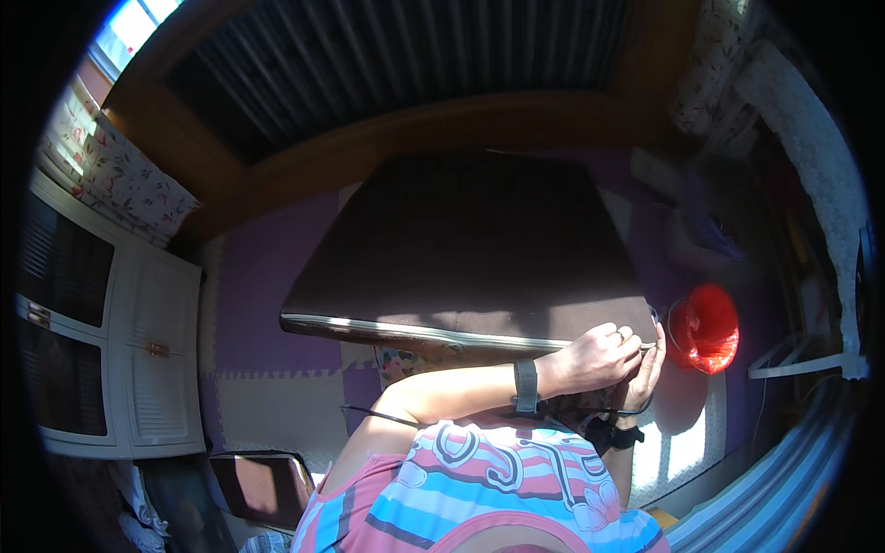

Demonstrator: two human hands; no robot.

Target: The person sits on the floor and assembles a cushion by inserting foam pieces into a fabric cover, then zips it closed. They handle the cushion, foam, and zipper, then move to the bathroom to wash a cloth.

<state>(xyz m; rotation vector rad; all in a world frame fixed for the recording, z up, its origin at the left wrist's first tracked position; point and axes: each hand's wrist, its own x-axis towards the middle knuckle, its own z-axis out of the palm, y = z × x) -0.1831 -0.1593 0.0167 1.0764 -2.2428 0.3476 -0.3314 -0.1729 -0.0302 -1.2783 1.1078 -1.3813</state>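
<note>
Both hands meet at the right of centre in the frame, at the near right corner of a dark brown mattress (470,249) that fills the middle of the picture. The left hand (597,358) reaches across from the lower middle, a dark strap on its wrist, and its fingers are clenched over the mattress edge, where a pale piping strip (369,327) runs along the near side. The right hand (645,373) sits just behind and below it, also strapped at the wrist, fingers curled up against the same corner; whether they pinch the edge or only press on it I cannot tell. A thin dark cord (387,417) crosses under the left forearm. Just to the right of the hands sits a red plastic bucket (705,327) in sunlight. The floor (267,286) is laid with purple and pale foam tiles. A white cabinet (138,350) stands at the left of the frame, with flowered cushions (129,180) above it at upper left. A striped shirt (479,488) fills the lower middle
</note>
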